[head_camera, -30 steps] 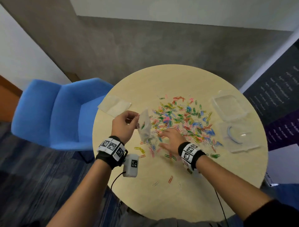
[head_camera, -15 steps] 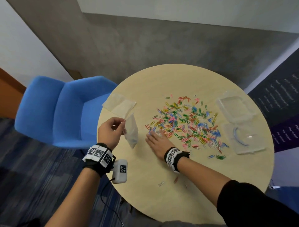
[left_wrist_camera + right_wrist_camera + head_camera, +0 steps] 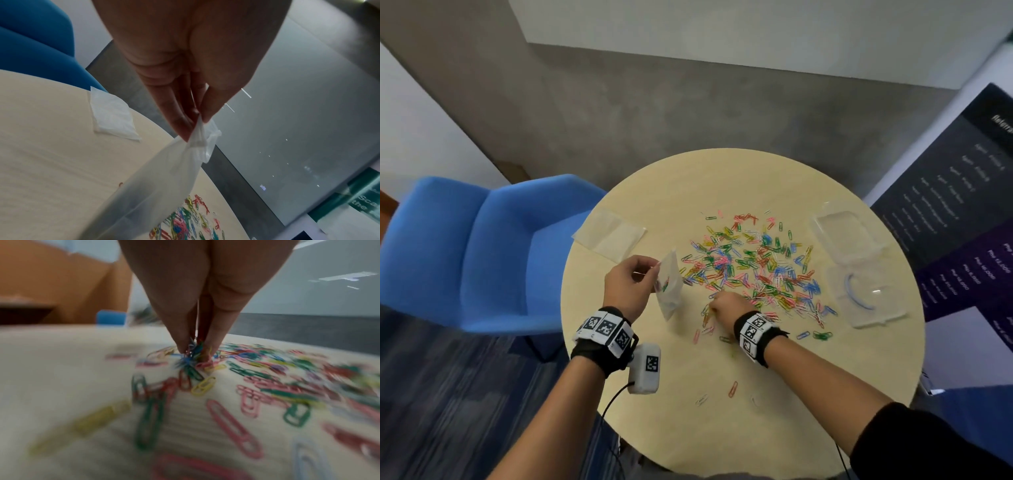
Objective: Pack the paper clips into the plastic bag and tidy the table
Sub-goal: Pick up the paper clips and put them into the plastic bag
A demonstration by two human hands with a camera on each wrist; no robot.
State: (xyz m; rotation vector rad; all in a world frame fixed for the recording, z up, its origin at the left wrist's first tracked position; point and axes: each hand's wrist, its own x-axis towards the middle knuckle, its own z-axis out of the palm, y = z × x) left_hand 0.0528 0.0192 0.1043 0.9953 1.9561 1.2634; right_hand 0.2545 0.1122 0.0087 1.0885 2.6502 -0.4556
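Observation:
Several coloured paper clips lie scattered over the middle of the round wooden table. My left hand pinches the top edge of a small clear plastic bag, which hangs above the table with a few clips inside; the pinch on the plastic bag by my left hand is plain in the left wrist view. My right hand is at the near left edge of the pile, fingertips pinching a small bunch of paper clips against the table. In the right wrist view my right hand looks blurred.
A spare flat plastic bag lies at the table's left edge. An open clear plastic box sits at the right. Stray clips lie near the front. A blue armchair stands left of the table, and a dark banner to the right.
My right hand went from flat on the table to fingertips drawn together on a bunch of clips. My left hand brought the bag back toward the pile.

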